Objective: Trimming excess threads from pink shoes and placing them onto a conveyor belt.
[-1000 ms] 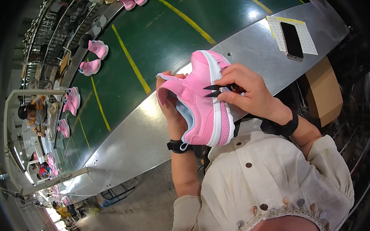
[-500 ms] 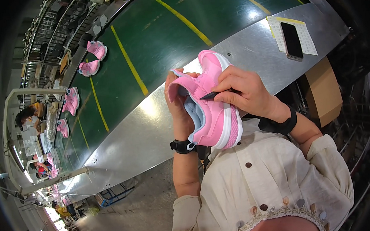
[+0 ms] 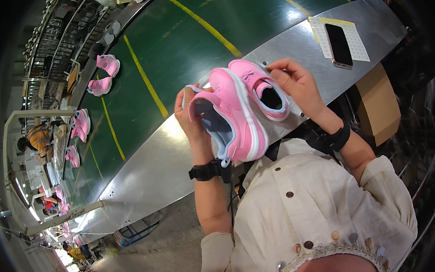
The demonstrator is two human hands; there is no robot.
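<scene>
My left hand (image 3: 188,113) grips a pink sneaker (image 3: 244,129) with a white sole and pale blue lining, fingers on its opened collar and tongue side. The shoe is held above the metal ledge, its heel toward me. Right beside it is a second pink sneaker (image 3: 254,76), its dark inside showing, on the metal edge of the table. My right hand (image 3: 296,84) is closed at the right of this second shoe, close to its upper. A dark bit of a pen (image 3: 270,71) shows at its fingertips; the rest is hidden.
Beyond the metal ledge (image 3: 145,178) runs a green conveyor belt (image 3: 172,54) with yellow lines. Pink shoes (image 3: 100,87) stand along its far left side. A phone (image 3: 339,45) lies on a printed sheet (image 3: 360,42) at right. Below the ledge is a cardboard box (image 3: 377,106).
My left hand has moved the sneaker left, and the second sneaker now shows beside it. My right hand, with the pen, has come off the first shoe and moved up and right.
</scene>
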